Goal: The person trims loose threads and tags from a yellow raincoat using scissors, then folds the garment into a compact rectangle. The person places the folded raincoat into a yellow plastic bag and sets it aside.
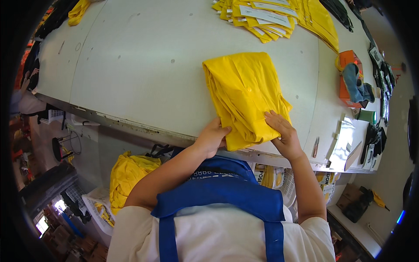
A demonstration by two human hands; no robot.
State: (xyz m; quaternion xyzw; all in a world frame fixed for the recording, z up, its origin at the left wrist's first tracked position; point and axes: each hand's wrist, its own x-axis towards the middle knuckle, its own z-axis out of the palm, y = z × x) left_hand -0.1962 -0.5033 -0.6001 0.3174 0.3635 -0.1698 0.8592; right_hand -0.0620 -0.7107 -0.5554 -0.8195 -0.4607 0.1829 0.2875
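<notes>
A folded yellow garment (244,94), smooth and shiny with a small round snap on top, lies on the white table near its front edge. My left hand (213,137) grips its near left corner, thumb on top and the other fingers out of sight beneath. At the near right side, my right hand (283,134) holds the edge, its fingers laid over the top layer. Several loose layers show along the garment's left side.
Stacked yellow packs with white labels (266,17) lie at the far side. On the right are an orange box (349,78) with a blue cloth (355,83), a green roll (366,115) and a small pointed tool (315,147). Yellow fabric (131,177) fills a spot below the table's edge.
</notes>
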